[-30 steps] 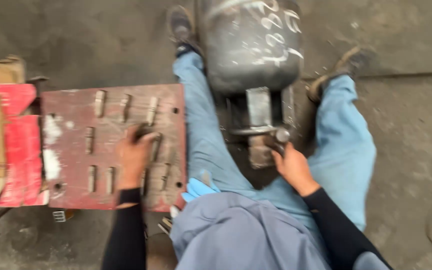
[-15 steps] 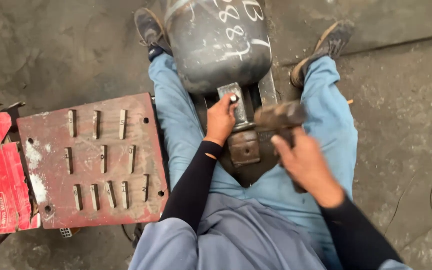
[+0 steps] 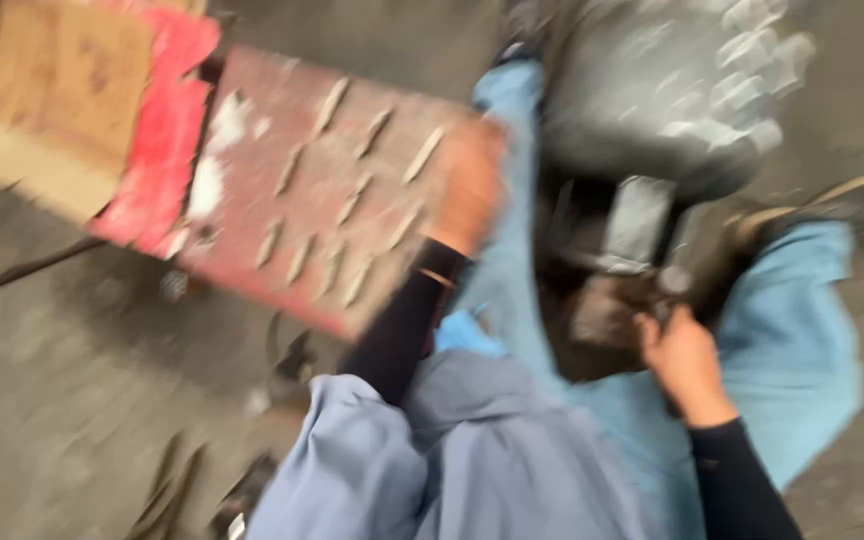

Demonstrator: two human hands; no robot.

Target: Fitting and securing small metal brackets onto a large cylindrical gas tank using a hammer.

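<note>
The view is heavily blurred by motion. A grey metal cylinder (image 3: pixel 672 90) with a bracket at its near end lies between my blue-trousered legs. My left hand (image 3: pixel 467 185) rests at the right edge of a red board (image 3: pixel 302 200) that carries rows of several small metal pieces. Whether its fingers hold one is hidden by blur. My right hand (image 3: pixel 682 360) is curled on a dark tool (image 3: pixel 657 300) at the bracket below the cylinder.
A red box (image 3: pixel 162 130) and a piece of brown cardboard (image 3: pixel 62 90) lie left of the board. A thin dark rod (image 3: pixel 22 270) and some dark tools (image 3: pixel 242 490) lie on the grey concrete floor (image 3: pixel 72 400).
My left hand has left the cylinder's bracket and swung left to the red board. My right hand has dropped with the tool to the bracket. The camera has swung, blurring the view.
</note>
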